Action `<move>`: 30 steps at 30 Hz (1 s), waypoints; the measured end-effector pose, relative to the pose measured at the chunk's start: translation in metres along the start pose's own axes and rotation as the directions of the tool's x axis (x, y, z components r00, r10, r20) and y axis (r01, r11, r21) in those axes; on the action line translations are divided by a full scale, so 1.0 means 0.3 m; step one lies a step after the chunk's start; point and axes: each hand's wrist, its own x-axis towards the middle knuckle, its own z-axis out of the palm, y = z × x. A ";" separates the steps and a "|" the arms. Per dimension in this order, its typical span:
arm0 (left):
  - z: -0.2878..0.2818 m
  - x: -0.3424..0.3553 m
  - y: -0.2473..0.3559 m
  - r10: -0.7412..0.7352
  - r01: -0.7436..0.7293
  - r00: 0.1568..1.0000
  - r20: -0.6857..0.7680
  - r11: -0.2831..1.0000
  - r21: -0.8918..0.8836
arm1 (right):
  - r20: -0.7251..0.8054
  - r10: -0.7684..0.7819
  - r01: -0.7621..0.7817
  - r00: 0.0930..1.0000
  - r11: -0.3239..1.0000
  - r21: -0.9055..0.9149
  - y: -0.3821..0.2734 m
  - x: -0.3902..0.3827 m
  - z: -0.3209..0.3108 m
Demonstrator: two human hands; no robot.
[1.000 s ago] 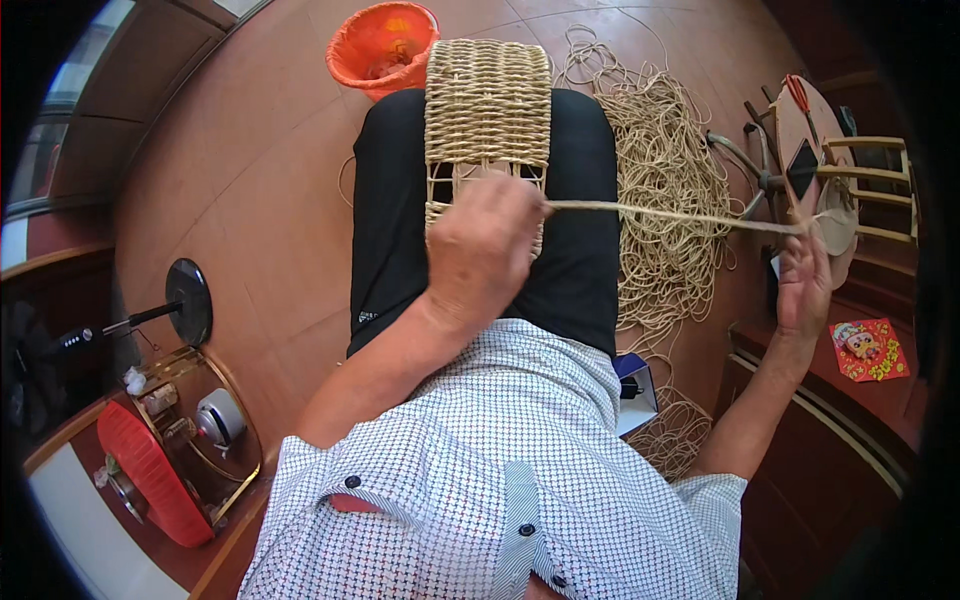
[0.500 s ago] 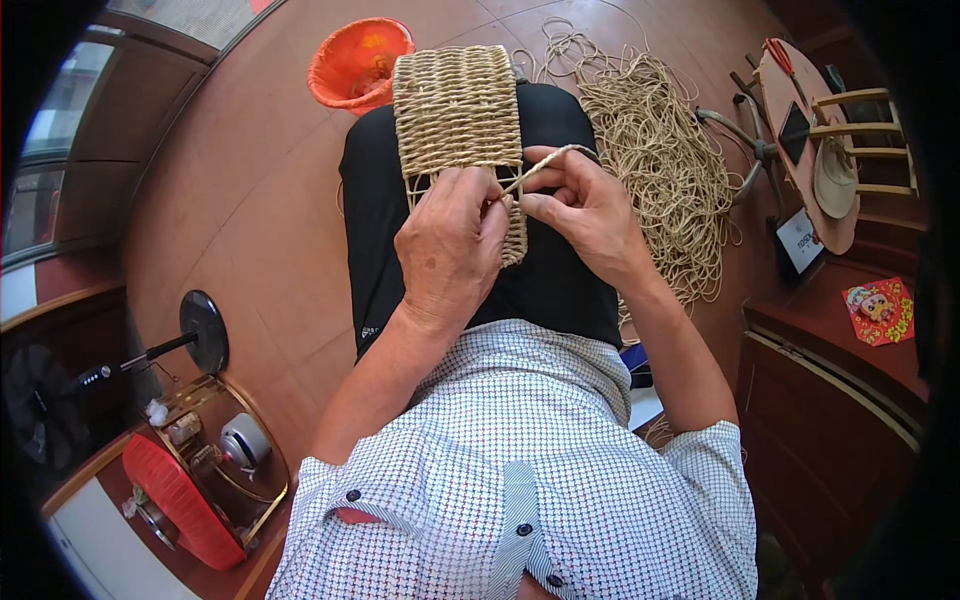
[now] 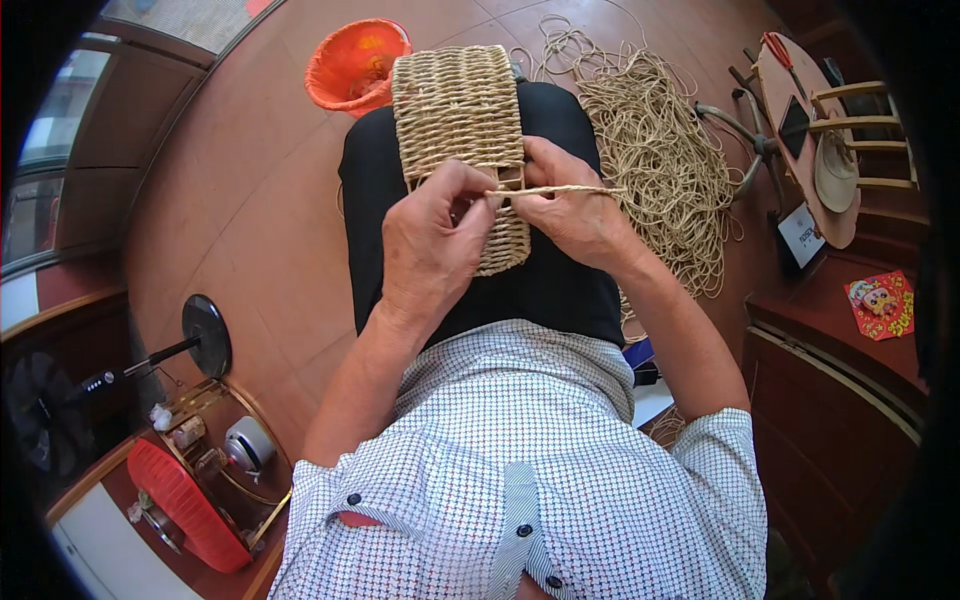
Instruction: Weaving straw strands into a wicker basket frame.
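Note:
A woven straw-coloured basket (image 3: 458,110) lies across my lap, with a bare strip of frame between its long woven part and a shorter woven end (image 3: 505,250). Over that strip, my left hand (image 3: 428,235) pinches a twisted cord (image 3: 560,190) between thumb and fingertips. The cord runs level to the right, across the top of my right hand (image 3: 572,215). That hand is closed on the right edge of the basket, its thumb at the bare strip; some of its fingertips are hidden behind the frame.
A big tangle of loose cord (image 3: 655,160) covers the floor right of my knees. An orange-lined bin (image 3: 345,70) stands beyond my left knee. At right are a round board-topped stand (image 3: 790,130) and a dark cabinet (image 3: 830,400); at left, a fan (image 3: 205,335).
The cord has swung from slanting up rightward to lying level over my right hand. My right hand has moved to the basket's edge, and my left has shifted slightly left.

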 end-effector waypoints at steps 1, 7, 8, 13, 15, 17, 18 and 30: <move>0.005 -0.003 -0.005 0.052 -0.052 0.999 0.009 0.994 0.093 | -0.001 -0.049 0.049 0.999 0.989 0.137 0.021 0.010 0.018; 0.015 0.005 -0.017 0.207 -0.199 0.978 0.004 0.933 0.300 | 0.046 -0.061 0.062 0.997 0.998 -0.020 -0.027 0.013 -0.017; 0.014 0.008 -0.013 0.176 -0.174 0.984 0.019 0.937 0.302 | 0.061 -0.024 0.032 0.998 0.989 -0.146 -0.048 0.005 -0.027; 0.008 0.008 0.008 0.048 -0.052 0.999 0.025 0.980 0.193 | 0.080 0.107 -0.121 0.991 0.972 0.201 -0.059 -0.043 -0.050; 0.009 0.004 -0.002 0.022 -0.021 1.000 -0.013 0.998 0.051 | 0.028 0.111 -0.114 0.993 0.948 0.298 -0.033 -0.059 -0.049; 0.013 -0.004 -0.004 0.033 -0.032 0.999 -0.043 0.999 0.023 | 0.035 0.127 -0.129 0.991 0.885 0.448 -0.025 -0.070 -0.051; 0.017 -0.011 -0.003 0.044 -0.044 0.996 -0.073 0.999 -0.003 | 0.043 0.140 -0.139 0.989 0.798 0.587 -0.024 -0.079 -0.055; 0.114 -0.017 0.003 0.416 -0.395 0.908 0.045 0.820 0.414 | -0.423 -0.047 0.321 0.905 0.728 0.605 -0.179 -0.344 -0.673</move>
